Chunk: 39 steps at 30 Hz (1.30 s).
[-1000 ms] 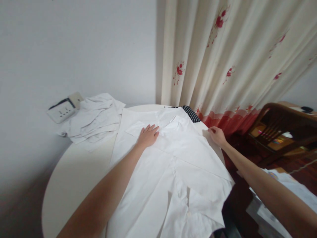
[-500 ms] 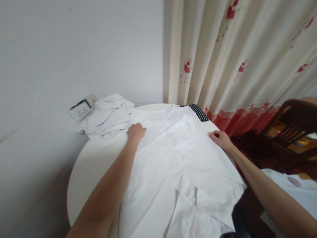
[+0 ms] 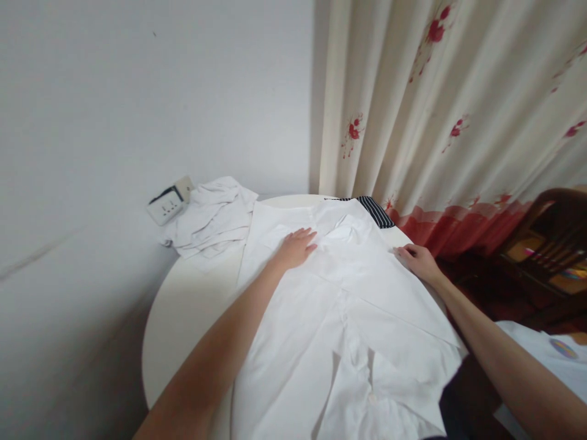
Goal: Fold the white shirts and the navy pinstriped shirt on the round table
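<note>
A white shirt [image 3: 302,330] lies spread over the round white table [image 3: 183,318], with creases down its middle. A small button shows near its lower end. My left hand [image 3: 297,247] rests flat on the upper part of the cloth, fingers stretched out and holding nothing. At the shirt's right edge, my right hand [image 3: 419,261] has its thumb and fingers closed on the fabric; the fingertips are partly blurred.
Crumpled white cloth [image 3: 213,217] sits at the table's back left, beside a white wall socket [image 3: 166,206]. Black-and-white striped fabric [image 3: 376,212] lies at the back edge. A curtain [image 3: 389,110] hangs behind; a wooden chair [image 3: 550,238] and another white garment [image 3: 536,342] are at right.
My left hand has let go of the shirt's left edge and moved right onto the cloth, its fingers now extended. My right hand stays at the right edge. The view has shifted slightly left.
</note>
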Each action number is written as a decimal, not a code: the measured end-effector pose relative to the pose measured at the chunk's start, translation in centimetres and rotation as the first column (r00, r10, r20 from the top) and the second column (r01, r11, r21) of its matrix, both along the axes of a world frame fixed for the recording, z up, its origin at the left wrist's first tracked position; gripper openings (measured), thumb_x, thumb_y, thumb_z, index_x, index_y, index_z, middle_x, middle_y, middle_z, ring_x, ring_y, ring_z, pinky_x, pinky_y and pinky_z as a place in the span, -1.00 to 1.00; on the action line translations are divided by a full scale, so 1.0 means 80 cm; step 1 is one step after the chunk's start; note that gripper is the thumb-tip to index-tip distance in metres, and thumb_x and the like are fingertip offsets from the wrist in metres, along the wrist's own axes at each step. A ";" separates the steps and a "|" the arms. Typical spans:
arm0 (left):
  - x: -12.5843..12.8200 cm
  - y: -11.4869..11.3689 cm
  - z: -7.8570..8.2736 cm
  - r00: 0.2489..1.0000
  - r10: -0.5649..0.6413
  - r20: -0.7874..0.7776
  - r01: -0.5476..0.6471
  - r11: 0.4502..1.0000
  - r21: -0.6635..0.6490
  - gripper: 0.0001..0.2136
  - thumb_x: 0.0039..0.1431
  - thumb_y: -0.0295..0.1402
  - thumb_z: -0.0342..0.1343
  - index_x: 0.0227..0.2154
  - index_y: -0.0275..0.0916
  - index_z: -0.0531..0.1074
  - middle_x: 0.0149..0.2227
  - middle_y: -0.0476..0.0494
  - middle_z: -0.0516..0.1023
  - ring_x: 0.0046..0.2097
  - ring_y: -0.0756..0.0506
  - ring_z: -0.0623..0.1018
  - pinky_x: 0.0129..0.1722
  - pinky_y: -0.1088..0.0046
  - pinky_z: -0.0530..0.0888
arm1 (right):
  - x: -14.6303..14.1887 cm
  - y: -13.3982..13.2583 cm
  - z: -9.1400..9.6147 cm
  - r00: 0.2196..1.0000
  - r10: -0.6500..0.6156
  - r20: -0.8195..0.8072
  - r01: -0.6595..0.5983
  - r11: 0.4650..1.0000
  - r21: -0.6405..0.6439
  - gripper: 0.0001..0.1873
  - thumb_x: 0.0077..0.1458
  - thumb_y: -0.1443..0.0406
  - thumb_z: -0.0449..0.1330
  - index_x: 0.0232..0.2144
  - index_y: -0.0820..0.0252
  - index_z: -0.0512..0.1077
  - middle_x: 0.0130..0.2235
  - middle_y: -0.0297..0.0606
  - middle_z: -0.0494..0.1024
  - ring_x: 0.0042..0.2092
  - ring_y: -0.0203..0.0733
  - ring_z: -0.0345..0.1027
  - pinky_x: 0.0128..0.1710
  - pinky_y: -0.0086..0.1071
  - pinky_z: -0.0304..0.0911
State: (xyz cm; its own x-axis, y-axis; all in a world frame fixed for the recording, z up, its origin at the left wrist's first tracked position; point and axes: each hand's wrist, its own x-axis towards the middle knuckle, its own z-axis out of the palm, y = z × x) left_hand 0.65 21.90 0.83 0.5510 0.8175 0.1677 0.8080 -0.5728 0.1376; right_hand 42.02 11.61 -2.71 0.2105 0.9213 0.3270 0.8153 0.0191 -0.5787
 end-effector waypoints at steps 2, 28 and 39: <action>0.012 -0.009 -0.013 0.998 -0.041 -0.040 0.038 0.997 -0.072 -0.47 0.42 -0.04 -0.25 0.38 -0.01 0.07 0.46 -0.06 -0.01 0.45 -0.24 0.00 0.36 -0.05 0.01 | 0.002 0.001 -0.003 1.000 -0.010 0.020 0.010 1.000 -0.007 -0.51 0.14 -0.06 0.04 -0.43 0.20 0.51 -0.44 -0.22 0.57 -0.39 -0.12 0.39 -0.37 -0.32 0.21; -0.012 0.011 -0.030 0.962 0.272 -0.026 -0.272 0.962 -0.007 -0.52 0.41 -0.13 -0.21 0.34 0.00 0.17 0.43 -0.07 0.08 0.42 -0.26 0.07 0.34 -0.07 0.04 | -0.135 -0.030 -0.004 0.816 0.396 0.421 -0.362 0.918 -0.162 -0.37 0.39 0.05 -0.14 0.39 0.16 0.10 0.42 -0.07 0.04 0.43 0.02 -0.10 0.37 0.02 -0.11; -0.057 0.014 -0.004 0.646 0.757 0.097 -0.763 0.644 0.060 -0.62 0.32 -0.18 -0.05 0.07 -0.28 0.40 0.09 -0.47 0.43 0.14 -0.45 0.37 0.01 -0.07 0.36 | -0.137 -0.032 0.004 0.815 0.380 0.437 -0.328 0.925 -0.191 -0.37 0.39 0.07 -0.14 0.36 0.24 0.15 0.42 -0.05 0.07 0.42 0.00 -0.07 0.37 -0.02 -0.10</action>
